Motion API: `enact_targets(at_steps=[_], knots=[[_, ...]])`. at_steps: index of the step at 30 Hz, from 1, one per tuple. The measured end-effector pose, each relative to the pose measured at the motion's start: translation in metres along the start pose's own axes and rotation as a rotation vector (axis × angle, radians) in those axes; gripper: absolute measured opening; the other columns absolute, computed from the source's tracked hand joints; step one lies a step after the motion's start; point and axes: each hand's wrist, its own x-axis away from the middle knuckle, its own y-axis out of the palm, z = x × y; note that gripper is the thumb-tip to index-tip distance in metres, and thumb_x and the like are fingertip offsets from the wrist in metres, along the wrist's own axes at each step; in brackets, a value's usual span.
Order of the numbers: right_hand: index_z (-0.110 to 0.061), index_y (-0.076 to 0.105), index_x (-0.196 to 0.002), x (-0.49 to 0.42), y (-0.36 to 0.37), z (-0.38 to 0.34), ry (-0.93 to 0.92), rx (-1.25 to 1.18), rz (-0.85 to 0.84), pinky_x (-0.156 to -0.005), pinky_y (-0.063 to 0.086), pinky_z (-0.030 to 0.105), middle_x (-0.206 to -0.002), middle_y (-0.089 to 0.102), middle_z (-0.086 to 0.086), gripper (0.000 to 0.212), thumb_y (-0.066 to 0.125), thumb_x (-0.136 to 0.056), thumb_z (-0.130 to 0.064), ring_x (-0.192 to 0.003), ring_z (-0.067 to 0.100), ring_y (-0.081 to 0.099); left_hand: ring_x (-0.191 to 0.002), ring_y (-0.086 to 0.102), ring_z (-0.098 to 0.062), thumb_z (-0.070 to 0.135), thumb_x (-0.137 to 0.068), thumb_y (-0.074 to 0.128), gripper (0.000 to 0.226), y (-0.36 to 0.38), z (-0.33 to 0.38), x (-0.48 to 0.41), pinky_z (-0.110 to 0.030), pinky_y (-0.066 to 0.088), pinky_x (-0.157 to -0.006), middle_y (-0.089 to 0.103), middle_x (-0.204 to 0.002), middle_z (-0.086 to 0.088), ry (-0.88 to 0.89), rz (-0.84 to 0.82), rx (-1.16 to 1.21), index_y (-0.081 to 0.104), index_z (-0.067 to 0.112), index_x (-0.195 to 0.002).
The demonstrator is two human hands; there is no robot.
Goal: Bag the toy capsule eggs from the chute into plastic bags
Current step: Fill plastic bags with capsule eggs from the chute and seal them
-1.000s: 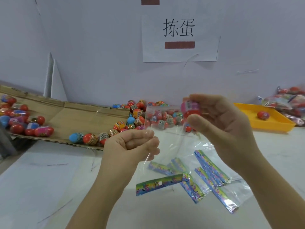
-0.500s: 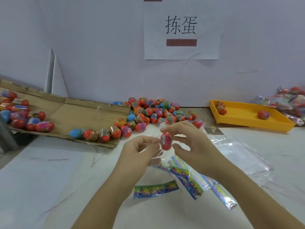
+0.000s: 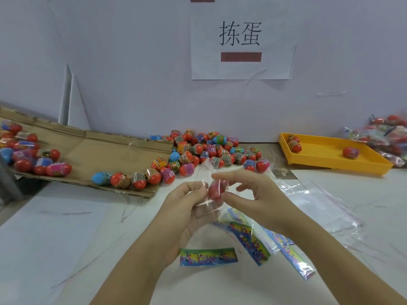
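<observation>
The right hand (image 3: 257,199) pinches a red egg (image 3: 217,190) between thumb and forefinger, with its other fingers loosely spread. The left hand (image 3: 187,208) curls fingers and thumb on a clear bag (image 3: 203,204), gripping the film just left of the egg. Film glints across the egg and below it. The egg is at the bag's mouth or just inside, and I cannot tell which. Both hands are raised above the white table (image 3: 55,238) near the middle, fingertips almost meeting.

On the far left a cardboard chute (image 3: 99,150) lies along the wall (image 3: 132,62). A cluster of eggs sits at its left end, and a row (image 3: 132,179) lines its near edge. At its right end a pile (image 3: 209,150) of red, blue and pink eggs spreads onto the table against the wall, just beyond the hands.

To the far right sits a yellow tray (image 3: 326,155). It holds two eggs in its far left corner and one (image 3: 351,153) towards its right side. Filled bags (image 3: 387,133) are heaped beyond the tray at the right edge.

A stack (image 3: 319,203) of clear empty bags lies flat on the table just right of the hands. Nearer, beneath the wrists, lie several bags with colourful printed strips (image 3: 209,256), fanned out and overlapping.

A paper sign (image 3: 241,40) with two printed characters hangs on the wall above the pile.
</observation>
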Motion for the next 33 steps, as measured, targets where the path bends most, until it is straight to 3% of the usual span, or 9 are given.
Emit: enact_targets(at_steps=[6, 9, 12, 17, 19, 23, 27, 29, 33], knots=[[-0.052, 0.046, -0.128, 0.002, -0.001, -0.008, -0.078, -0.071, 0.001, -0.093, 0.034, 0.005, -0.115, 0.062, -0.029, 0.058, 0.067, -0.087, -0.016, -0.116, -0.005, 0.052, -0.096, 0.072, -0.023, 0.009, -0.068, 0.074, 0.067, -0.003, 0.000, 0.005, -0.032, 0.059, -0.082, 0.072, -0.113, -0.014, 0.052, -0.152, 0.026, 0.053, 0.012, -0.131], [-0.060, 0.031, -0.132, 0.002, 0.003, -0.010, -0.035, -0.219, 0.126, -0.093, 0.042, 0.021, -0.129, 0.048, -0.029, 0.078, 0.070, -0.074, -0.025, -0.119, -0.004, 0.047, -0.091, 0.073, -0.020, 0.009, -0.065, 0.072, 0.055, 0.001, 0.001, 0.007, -0.032, 0.060, -0.079, 0.074, -0.106, -0.011, 0.092, -0.113, 0.017, 0.061, 0.009, -0.119], [-0.056, 0.035, -0.129, -0.003, 0.000, -0.010, 0.158, -0.435, 0.181, -0.087, 0.054, 0.033, -0.127, 0.050, -0.015, 0.081, 0.073, -0.063, -0.030, -0.108, 0.002, 0.058, -0.081, 0.074, -0.018, 0.005, -0.068, 0.063, 0.032, 0.000, 0.003, 0.004, -0.028, 0.061, -0.064, 0.076, -0.097, -0.013, 0.161, -0.039, 0.052, 0.070, 0.003, -0.099], [-0.031, 0.061, -0.109, -0.002, 0.002, -0.009, 0.265, -0.442, -0.150, -0.072, 0.059, 0.036, -0.098, 0.070, 0.002, 0.040, 0.080, -0.074, -0.022, -0.078, 0.016, 0.069, -0.092, 0.072, -0.018, 0.009, -0.073, 0.065, 0.022, -0.006, 0.007, 0.002, -0.029, 0.060, -0.078, 0.075, -0.103, -0.011, 0.203, -0.032, 0.130, 0.078, 0.011, -0.091], [-0.029, 0.069, -0.094, -0.002, 0.011, -0.011, 0.188, -0.442, -0.090, -0.062, 0.055, 0.034, -0.084, 0.073, 0.002, 0.024, 0.077, -0.077, -0.014, -0.068, 0.016, 0.067, -0.089, 0.071, -0.020, 0.022, -0.072, 0.073, 0.028, -0.006, 0.008, 0.002, -0.033, 0.061, -0.074, 0.074, -0.105, -0.010, 0.156, -0.081, 0.054, 0.077, 0.018, -0.100], [-0.033, 0.073, -0.085, -0.005, 0.012, -0.015, 0.101, -0.504, 0.070, -0.054, 0.053, 0.025, -0.079, 0.072, -0.004, 0.018, 0.074, -0.079, -0.016, -0.065, 0.013, 0.067, -0.088, 0.073, -0.029, 0.032, -0.047, 0.082, 0.036, -0.005, 0.006, 0.002, -0.036, 0.061, -0.072, 0.077, -0.087, -0.011, 0.079, -0.017, -0.112, 0.080, 0.017, -0.079], [-0.044, 0.068, -0.095, -0.023, -0.006, 0.004, 0.202, -0.397, 0.221, -0.073, 0.056, 0.025, -0.099, 0.069, -0.013, 0.021, 0.074, -0.075, -0.043, -0.091, 0.011, 0.066, -0.085, 0.074, -0.030, 0.021, -0.056, 0.078, 0.047, -0.005, 0.008, 0.003, -0.030, 0.060, -0.060, 0.076, -0.096, -0.014, 0.132, 0.033, 0.037, 0.071, 0.003, -0.099], [-0.039, 0.062, -0.110, -0.041, -0.023, 0.029, 0.318, -0.200, 0.382, -0.082, 0.052, 0.030, -0.114, 0.064, -0.010, 0.026, 0.068, -0.086, -0.032, -0.102, 0.014, 0.061, -0.083, 0.074, -0.031, 0.019, -0.059, 0.075, 0.046, -0.006, 0.011, 0.002, -0.031, 0.060, -0.059, 0.076, -0.095, -0.014, 0.148, 0.051, 0.049, 0.069, 0.001, -0.100], [-0.032, 0.041, -0.143, -0.063, -0.048, 0.090, 0.652, 0.470, 0.224, -0.106, 0.035, 0.047, -0.144, 0.047, 0.004, 0.047, 0.049, -0.097, -0.030, -0.127, 0.030, 0.045, -0.082, 0.075, -0.027, 0.020, -0.064, 0.070, 0.033, -0.006, 0.010, 0.000, -0.031, 0.061, -0.064, 0.076, -0.094, -0.014, 0.172, 0.062, 0.049, 0.073, 0.000, -0.090]])
